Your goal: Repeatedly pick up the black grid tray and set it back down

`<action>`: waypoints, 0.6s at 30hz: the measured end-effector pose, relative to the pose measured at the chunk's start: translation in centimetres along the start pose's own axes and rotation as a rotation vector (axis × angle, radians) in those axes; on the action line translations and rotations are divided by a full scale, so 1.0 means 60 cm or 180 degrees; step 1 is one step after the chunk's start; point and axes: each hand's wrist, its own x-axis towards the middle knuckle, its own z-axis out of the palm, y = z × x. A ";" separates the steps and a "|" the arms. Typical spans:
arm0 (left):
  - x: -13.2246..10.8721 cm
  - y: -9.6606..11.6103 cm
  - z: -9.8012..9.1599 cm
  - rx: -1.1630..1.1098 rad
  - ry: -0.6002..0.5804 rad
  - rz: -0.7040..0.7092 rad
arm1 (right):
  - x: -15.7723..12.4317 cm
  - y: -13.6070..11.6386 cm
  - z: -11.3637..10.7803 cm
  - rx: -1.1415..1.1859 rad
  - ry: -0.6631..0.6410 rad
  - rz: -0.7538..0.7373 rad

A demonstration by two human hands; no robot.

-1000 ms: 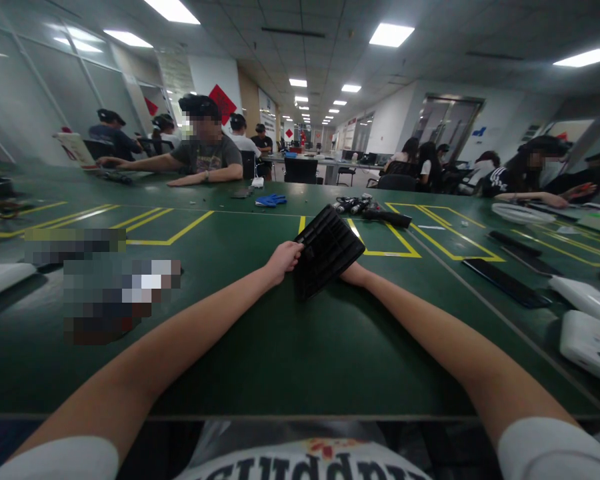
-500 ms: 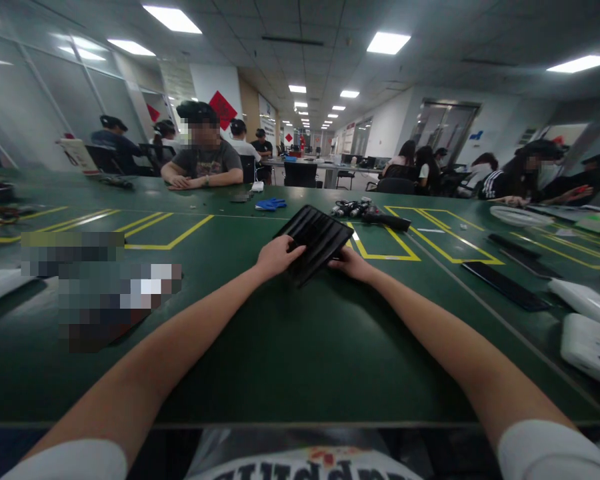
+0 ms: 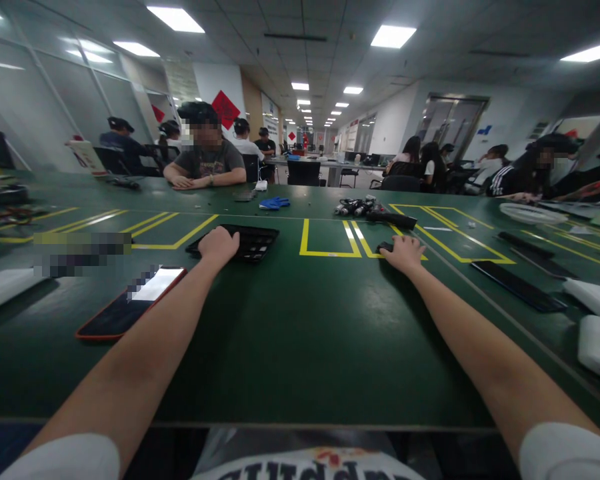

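A black ribbed tray [image 3: 253, 241] lies flat on the green table [image 3: 290, 333], left of a yellow-taped box. My left hand [image 3: 219, 245] rests on its near left edge with fingers curled over it. My right hand [image 3: 404, 253] is out to the right on the table, fingers closed over a small black object [image 3: 384, 247] at the yellow line. What that object is cannot be made out.
A phone in an orange case [image 3: 130, 303] lies near my left forearm. Black tools [image 3: 367, 210] and blue gloves [image 3: 273, 202] sit farther back. Black strips [image 3: 517, 283] and white parts [image 3: 597, 320] lie at right. People sit across the table.
The black tray went from tilted between both hands at centre to lying flat at the left. My right hand left it and moved right onto a small black object.
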 end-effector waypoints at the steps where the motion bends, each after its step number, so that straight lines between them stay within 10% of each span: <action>1: -0.006 0.015 -0.002 -0.0058 0.0133 0.0052 | -0.006 -0.016 -0.003 0.0036 0.0122 -0.0095; 5: -0.049 0.092 0.014 -0.0376 0.0321 0.0827 | -0.050 -0.100 -0.015 0.0359 0.0077 -0.1032; 9: -0.105 0.144 0.068 -0.0412 -0.0360 0.2157 | -0.114 -0.173 -0.013 0.0684 -0.0463 -0.2157; 14: -0.122 0.145 0.111 -0.0175 -0.0809 0.2507 | -0.150 -0.196 -0.002 0.0633 -0.0873 -0.2799; 18: -0.132 0.139 0.094 -0.0161 -0.0484 0.2696 | -0.115 -0.177 -0.006 0.0728 -0.0490 -0.2779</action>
